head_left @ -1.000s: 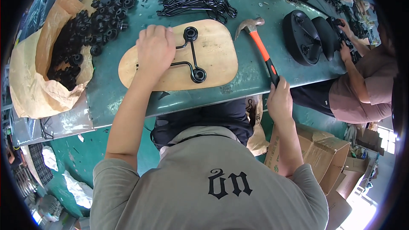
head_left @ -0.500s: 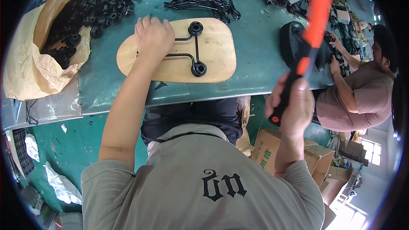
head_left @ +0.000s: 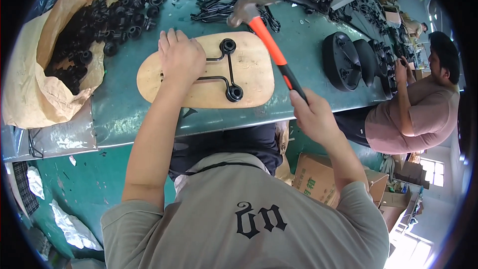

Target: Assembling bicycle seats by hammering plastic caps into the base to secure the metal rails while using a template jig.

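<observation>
My left hand (head_left: 182,60) lies over a pale rounded wooden board (head_left: 256,74), fingers stretched toward its far edge. Beneath the palm run the ends of a bent black wire frame (head_left: 230,72); how they sit there is hidden. Two black ring-shaped bushings, a far one (head_left: 228,46) and a near one (head_left: 234,93), are on the frame's right corners. My right hand (head_left: 317,118) is closed around the black grip of a claw hammer (head_left: 269,42) with an orange shaft. Its metal head is raised above the board's far right corner.
A torn brown paper bag (head_left: 30,74) of black bushings (head_left: 132,15) spills at the left. Black bent wires (head_left: 214,5) lie behind the board. Black oval containers (head_left: 341,62) stand to the right, where another person (head_left: 411,104) works. Cardboard boxes (head_left: 316,179) are on the floor.
The hammer has swung down and leftward from its raised place at the right, bringing its head over the board's far corner. My left hand stays on the board.
</observation>
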A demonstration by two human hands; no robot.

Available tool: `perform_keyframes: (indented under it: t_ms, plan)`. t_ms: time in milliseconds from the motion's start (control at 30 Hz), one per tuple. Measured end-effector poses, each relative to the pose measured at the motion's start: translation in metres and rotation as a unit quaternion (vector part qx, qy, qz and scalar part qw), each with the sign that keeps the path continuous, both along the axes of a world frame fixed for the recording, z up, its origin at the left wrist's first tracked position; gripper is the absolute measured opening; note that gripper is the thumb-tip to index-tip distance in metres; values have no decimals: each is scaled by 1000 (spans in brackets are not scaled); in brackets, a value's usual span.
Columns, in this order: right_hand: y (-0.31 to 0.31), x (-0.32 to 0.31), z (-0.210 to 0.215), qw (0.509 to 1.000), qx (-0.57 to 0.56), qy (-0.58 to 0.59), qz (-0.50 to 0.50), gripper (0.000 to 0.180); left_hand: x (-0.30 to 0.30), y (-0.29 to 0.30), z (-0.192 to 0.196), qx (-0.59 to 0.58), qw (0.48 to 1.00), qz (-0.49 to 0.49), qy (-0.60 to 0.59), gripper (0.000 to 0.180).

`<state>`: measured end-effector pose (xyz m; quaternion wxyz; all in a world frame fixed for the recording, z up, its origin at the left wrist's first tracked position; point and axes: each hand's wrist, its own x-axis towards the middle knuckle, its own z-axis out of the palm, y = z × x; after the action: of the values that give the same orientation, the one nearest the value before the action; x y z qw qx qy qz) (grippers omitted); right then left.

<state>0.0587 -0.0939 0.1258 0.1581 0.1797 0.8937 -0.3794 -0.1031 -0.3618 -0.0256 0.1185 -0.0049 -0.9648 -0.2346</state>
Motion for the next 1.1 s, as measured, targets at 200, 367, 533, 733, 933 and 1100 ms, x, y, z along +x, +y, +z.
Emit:
perform_keyframes:
  t_ms: [200,367,533,733,933,1100]
  plan:
    - [-22,15,35,979,-144,138,-31,36,-2,-3,3,3,1000,-5,-2,53]
    - [-10,23,9,982,-29,185,35,33,-5,-1,0,15,1000,5,17,52]
    - [29,41,-41,992,-12,99,-82,35,-4,-10,-3,92,995,-11,30,53]
    - [92,63,-94,979,95,140,-111,37,46,-43,48,108,952,-285,42,45]
    - [51,51,-44,948,-224,26,-224,38,58,-30,73,-66,954,-281,83,45]
    - [25,47,-13,951,-271,61,-137,38,53,-18,96,-156,940,-298,55,31]
